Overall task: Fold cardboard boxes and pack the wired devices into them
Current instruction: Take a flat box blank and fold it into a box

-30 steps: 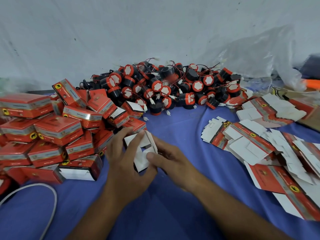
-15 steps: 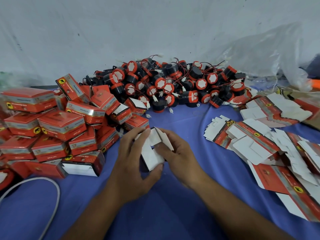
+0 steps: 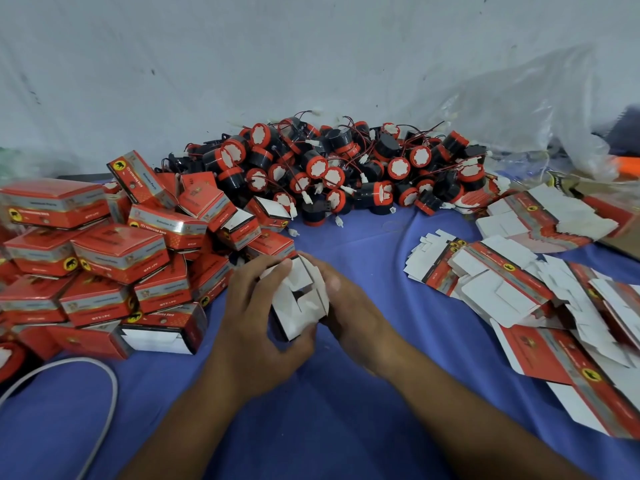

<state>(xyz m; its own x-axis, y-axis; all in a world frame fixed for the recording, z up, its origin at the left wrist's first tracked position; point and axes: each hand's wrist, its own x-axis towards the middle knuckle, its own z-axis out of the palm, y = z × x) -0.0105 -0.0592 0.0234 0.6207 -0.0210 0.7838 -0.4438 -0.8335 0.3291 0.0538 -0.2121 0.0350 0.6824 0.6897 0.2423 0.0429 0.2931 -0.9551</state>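
Left hand (image 3: 254, 329) and right hand (image 3: 351, 306) gripped the half-folded box (image 3: 294, 315) between them; I feared hard squeezing would crush its flaps (image 3: 302, 281).

L: folded boxes (image 3: 117, 251) stacked; R: flat blanks (image 3: 502, 282) spread; wired devices (image 3: 318, 168) heaped behind, btwn them.

A single head-worn camera looks forward and down from close above the blue cloth (image 3: 329, 427), facing the heap of wired devices (image 3: 332, 171) lying before the white wall (image 3: 242, 64).
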